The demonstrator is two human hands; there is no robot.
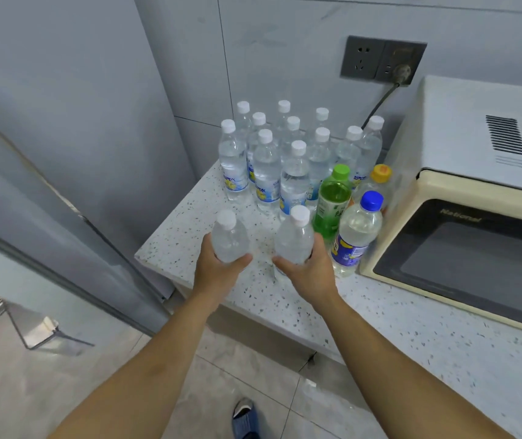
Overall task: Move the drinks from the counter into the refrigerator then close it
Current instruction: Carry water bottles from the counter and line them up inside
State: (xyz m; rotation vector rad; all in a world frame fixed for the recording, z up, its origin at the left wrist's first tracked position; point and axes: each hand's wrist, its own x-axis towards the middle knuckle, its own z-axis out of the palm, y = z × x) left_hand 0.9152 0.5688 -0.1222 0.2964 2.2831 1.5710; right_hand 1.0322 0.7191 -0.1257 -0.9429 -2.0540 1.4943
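Observation:
Several clear water bottles with white caps (266, 172) stand grouped at the back of the speckled counter (285, 299). My left hand (218, 272) grips one clear white-capped bottle (229, 237) near the counter's front left. A second such bottle (294, 239) is held in my right hand (311, 274). Beside it stand a green bottle (332, 198), a blue-capped bottle (356, 232) and an orange-capped bottle (380, 182). The grey refrigerator (63, 106) rises to the left, its door (47, 255) swung open toward me.
A cream microwave (462, 217) fills the counter's right side, plugged into a wall socket (383, 60) behind it. The tiled wall backs the bottles. My foot in a blue slipper (247, 419) is on the tiled floor below.

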